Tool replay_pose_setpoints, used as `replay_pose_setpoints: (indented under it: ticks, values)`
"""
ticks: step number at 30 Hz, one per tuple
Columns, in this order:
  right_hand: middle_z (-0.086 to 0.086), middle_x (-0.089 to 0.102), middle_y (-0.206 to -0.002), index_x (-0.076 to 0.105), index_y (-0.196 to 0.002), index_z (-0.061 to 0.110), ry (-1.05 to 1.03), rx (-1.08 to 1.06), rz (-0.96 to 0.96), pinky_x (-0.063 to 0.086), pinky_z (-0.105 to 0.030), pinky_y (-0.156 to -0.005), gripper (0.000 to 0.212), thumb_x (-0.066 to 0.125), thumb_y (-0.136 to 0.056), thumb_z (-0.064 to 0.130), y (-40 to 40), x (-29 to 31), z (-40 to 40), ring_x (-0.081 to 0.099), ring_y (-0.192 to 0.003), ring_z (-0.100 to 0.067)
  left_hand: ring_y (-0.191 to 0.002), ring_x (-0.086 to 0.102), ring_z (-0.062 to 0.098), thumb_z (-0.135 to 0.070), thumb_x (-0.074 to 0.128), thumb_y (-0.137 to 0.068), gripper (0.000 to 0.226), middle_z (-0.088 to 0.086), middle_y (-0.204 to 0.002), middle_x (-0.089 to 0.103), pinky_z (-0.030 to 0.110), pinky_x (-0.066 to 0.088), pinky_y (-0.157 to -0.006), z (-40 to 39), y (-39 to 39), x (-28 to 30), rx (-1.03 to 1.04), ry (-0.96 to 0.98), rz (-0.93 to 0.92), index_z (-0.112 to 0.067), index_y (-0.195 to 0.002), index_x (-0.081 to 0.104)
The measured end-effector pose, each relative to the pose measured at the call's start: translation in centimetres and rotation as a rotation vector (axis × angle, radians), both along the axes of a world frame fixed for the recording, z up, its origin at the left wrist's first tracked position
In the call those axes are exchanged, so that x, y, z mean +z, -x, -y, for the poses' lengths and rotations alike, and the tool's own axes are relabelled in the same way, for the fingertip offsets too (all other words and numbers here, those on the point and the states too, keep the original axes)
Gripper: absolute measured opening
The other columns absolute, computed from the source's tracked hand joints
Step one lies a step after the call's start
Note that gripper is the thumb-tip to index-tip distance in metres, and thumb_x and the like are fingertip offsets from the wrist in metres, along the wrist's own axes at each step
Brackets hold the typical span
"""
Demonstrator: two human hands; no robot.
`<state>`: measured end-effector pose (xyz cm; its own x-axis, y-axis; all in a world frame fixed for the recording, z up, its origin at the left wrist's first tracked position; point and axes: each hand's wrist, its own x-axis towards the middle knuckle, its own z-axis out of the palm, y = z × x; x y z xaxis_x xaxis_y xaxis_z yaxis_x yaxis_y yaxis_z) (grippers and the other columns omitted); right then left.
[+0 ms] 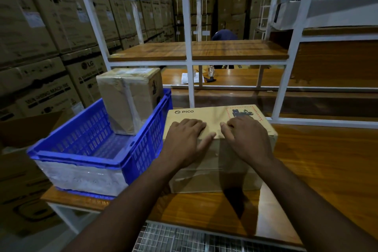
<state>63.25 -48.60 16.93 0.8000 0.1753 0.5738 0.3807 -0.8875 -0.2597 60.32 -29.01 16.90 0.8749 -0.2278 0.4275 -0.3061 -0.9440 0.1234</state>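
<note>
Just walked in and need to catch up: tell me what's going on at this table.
A person rests the left hand and right hand flat, side by side, on top of the PICO box, which sits on the wooden table. Beside it, a blue crate holds a taped parcel.

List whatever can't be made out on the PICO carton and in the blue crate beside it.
All in the head view:
1. The middle of the top of the brown cardboard PICO carton lies under the left hand and right hand; taped or not, unclear.
2. The far floor of the blue plastic slatted crate is hidden by the taped brown box standing in it.
3. That box's white top label is too small to read.
</note>
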Motion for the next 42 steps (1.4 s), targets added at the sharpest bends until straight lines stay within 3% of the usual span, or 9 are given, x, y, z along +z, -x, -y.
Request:
replay_pose_setpoints:
  ticks: [1,3,6,16,22,30,35,38,42]
  values:
    - [0.001,0.068,-0.099,0.071,-0.102,0.02,0.029,0.016,-0.025,0.044,-0.032,-0.078,0.04,0.041,-0.1,0.046,-0.4,0.4,-0.3,0.057,-0.09,-0.013,-0.137,0.043,0.015,-0.064,0.021,-0.1,0.068,-0.002,-0.151,0.05,0.038,0.034,-0.108,0.1,-0.3,0.5,-0.008,-0.004,-0.014,-0.024,-0.148,0.046]
    - [0.0,0.064,-0.125,0.063,-0.123,0.022,0.127,0.087,-0.107,0.039,-0.036,-0.1,0.038,0.037,-0.102,0.041,-1.1,0.5,-1.2,0.055,-0.117,-0.018,-0.142,0.036,0.019,-0.053,0.023,-0.105,0.059,-0.002,-0.16,0.038,0.041,0.033,-0.108,0.0,-1.1,1.2,-0.011,-0.035,-0.051,-0.024,-0.155,0.036]
    - [0.003,0.04,-0.155,0.042,-0.148,0.023,0.207,0.115,-0.201,0.016,-0.046,-0.121,0.049,0.033,-0.104,0.041,-1.8,0.2,-2.4,0.03,-0.145,-0.014,-0.144,0.03,0.022,-0.043,0.027,-0.108,0.053,-0.003,-0.162,0.034,0.043,0.031,-0.108,-0.1,-2.2,1.5,0.03,-0.116,-0.121,-0.023,-0.156,0.033]
    - [0.002,0.054,-0.143,0.054,-0.136,0.023,0.197,0.116,-0.248,0.025,-0.046,-0.114,0.045,0.04,-0.1,0.046,-2.8,1.1,-2.4,0.047,-0.13,-0.017,-0.141,0.033,0.022,-0.047,0.032,-0.105,0.052,-0.004,-0.157,0.042,0.045,0.033,-0.105,-0.5,-3.0,1.2,0.042,-0.128,-0.146,-0.025,-0.152,0.042]
    - [-0.001,0.036,-0.158,0.036,-0.151,0.02,0.245,-0.078,-0.33,0.016,-0.049,-0.119,0.068,0.032,-0.098,0.061,-3.6,0.9,1.3,0.029,-0.146,-0.019,-0.151,0.022,0.019,-0.052,0.035,-0.104,0.06,-0.002,-0.164,0.03,0.051,0.028,-0.118,-4.5,-2.3,1.2,0.164,0.052,-0.255,-0.023,-0.157,0.033]
    - [-0.001,0.042,-0.154,0.042,-0.148,0.019,0.223,-0.081,-0.339,0.017,-0.049,-0.118,0.065,0.036,-0.098,0.059,-3.7,1.2,1.8,0.036,-0.142,-0.02,-0.152,0.022,0.015,-0.051,0.038,-0.104,0.061,-0.003,-0.164,0.029,0.05,0.027,-0.12,-4.9,-2.1,1.0,0.151,0.125,-0.246,-0.022,-0.157,0.033]
    - [-0.003,0.056,-0.142,0.056,-0.137,0.018,0.09,-0.06,-0.155,0.024,-0.044,-0.116,0.049,0.043,-0.1,0.046,-1.8,0.3,2.9,0.047,-0.133,-0.018,-0.149,0.026,0.01,-0.041,0.042,-0.104,0.043,-0.008,-0.153,0.048,0.053,0.02,-0.121,-4.7,-1.2,0.0,0.079,0.167,-0.057,-0.027,-0.143,0.054]
    - [-0.005,0.062,-0.135,0.062,-0.13,0.014,0.013,-0.083,-0.009,0.024,-0.047,-0.119,0.043,0.043,-0.102,0.039,-0.1,-1.6,3.6,0.051,-0.131,-0.018,-0.142,0.037,0.004,-0.035,0.043,-0.106,0.034,-0.009,-0.142,0.059,0.045,0.022,-0.122,-4.2,0.0,-1.3,-0.04,0.248,0.059,-0.029,-0.134,0.062]
    - [-0.006,0.063,-0.133,0.064,-0.128,0.011,-0.017,-0.07,-0.028,0.026,-0.044,-0.118,0.041,0.044,-0.102,0.036,-0.1,-1.9,3.8,0.052,-0.13,-0.019,-0.138,0.043,0.002,-0.029,0.044,-0.107,0.033,-0.009,-0.14,0.061,0.04,0.019,-0.123,-3.8,0.1,-1.7,0.0,0.343,0.065,-0.027,-0.135,0.062]
